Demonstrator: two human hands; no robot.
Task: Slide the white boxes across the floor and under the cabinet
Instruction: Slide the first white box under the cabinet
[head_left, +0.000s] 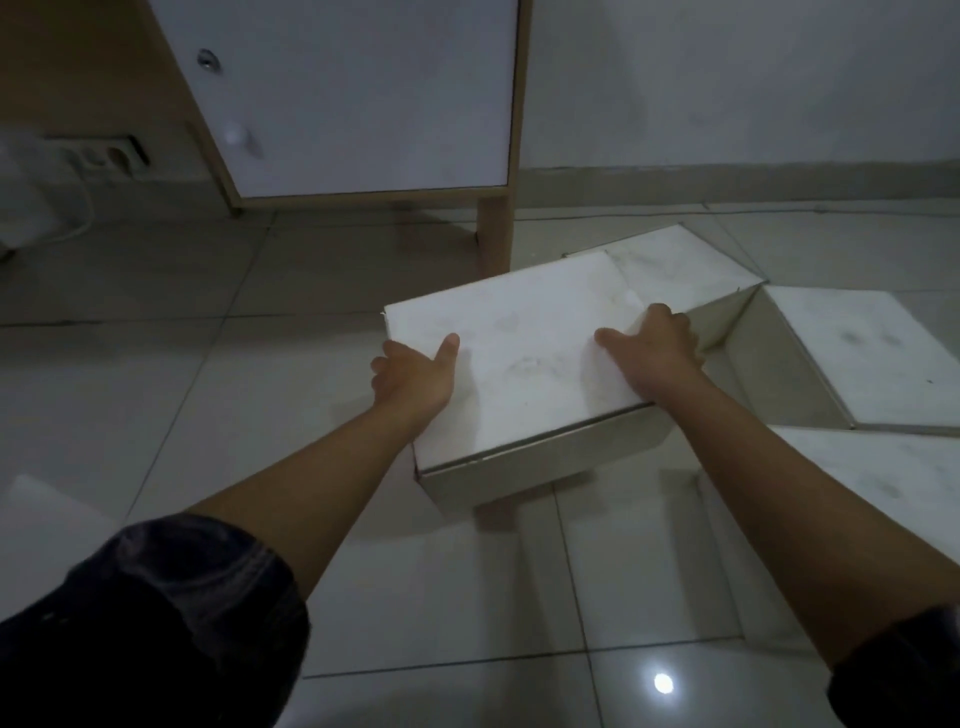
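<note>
- The white box (519, 364) is seen as a flat, closed carton. Its lid is dull white and faintly smudged with grey marks, and its side walls are greyer. A thin dark seam is shown where the lid meets the near wall.
- It is found on the tiled floor (208, 415) in the middle of the view, just in front of the leg (493, 239) at the cabinet's right corner, and is turned at an angle to the tile lines.
- Its left edge is grasped by the left hand (413, 374), with the thumb laid on the lid and the fingers bent down over the side.
- Its right edge is grasped by the right hand (657, 348), with the thumb stretched across the lid and the fingers curled over the rim.
- The cabinet (363, 104) is made of a white door in a pale wooden frame, and a gap is left beneath it by the legs.
- A second box (675, 260) is partly covered by the far right corner of the held one. A third box (872, 353) is set farther right, and a fourth box (883, 478) is cut off by the right edge of the view.
- The fingertips of both hands are hidden behind the box walls.
- A shadow is cast under the near corner; whether that corner is resting on the floor or raised cannot be told.
- A socket strip (104, 156) with a cable is blurred near the left edge, and a pale shape (41, 509) below it cannot be made out.
- Both dark sleeves (156, 623) are cut off at the bottom.
</note>
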